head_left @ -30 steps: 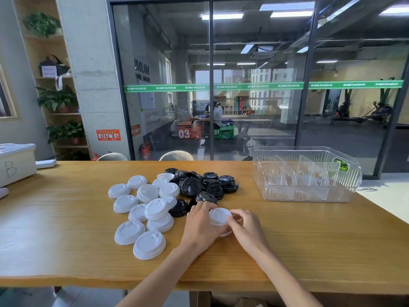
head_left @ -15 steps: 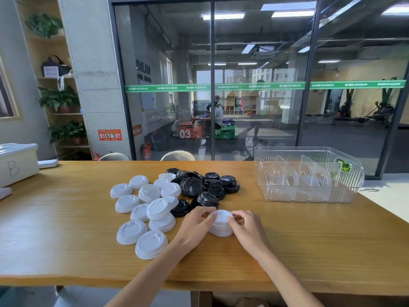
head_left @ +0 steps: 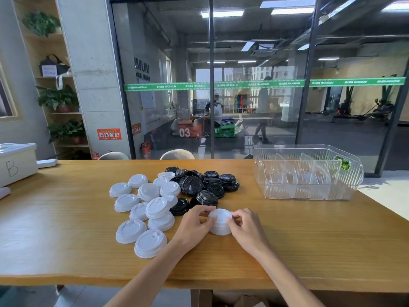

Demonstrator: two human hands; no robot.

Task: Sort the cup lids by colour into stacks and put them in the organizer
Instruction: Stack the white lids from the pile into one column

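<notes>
Hands are both working the same thing right now: I'm seeing the left hand [head_left: 194, 224] and the right hand [head_left: 246, 228] pinching a short white stack [head_left: 220, 222] from either side, fingers curled round its rim. That stack is sitting on the worktop [head_left: 309, 240], just in front of the loose lids and close to the near edge.

Loose white lids [head_left: 143, 209] are lying spread out to the left of the hands, some overlapping each other, most of them dome side up. Black lids [head_left: 208, 185] are piling up in a heap right behind the stack, touching the white ones along their left side. One black lid in the heap is tilting up on its edge so I'm looking at its top face.

Over on the right, well apart from the lids, the organizer [head_left: 309, 194] is sitting near the far edge of the worktop. It's clear plastic with ribbed walls and dividers inside; I can't tell exactly how many compartments. I'm not spotting any lids in it.

At the far left a white box [head_left: 16, 165] marked "B" is sitting on the worktop.
</notes>
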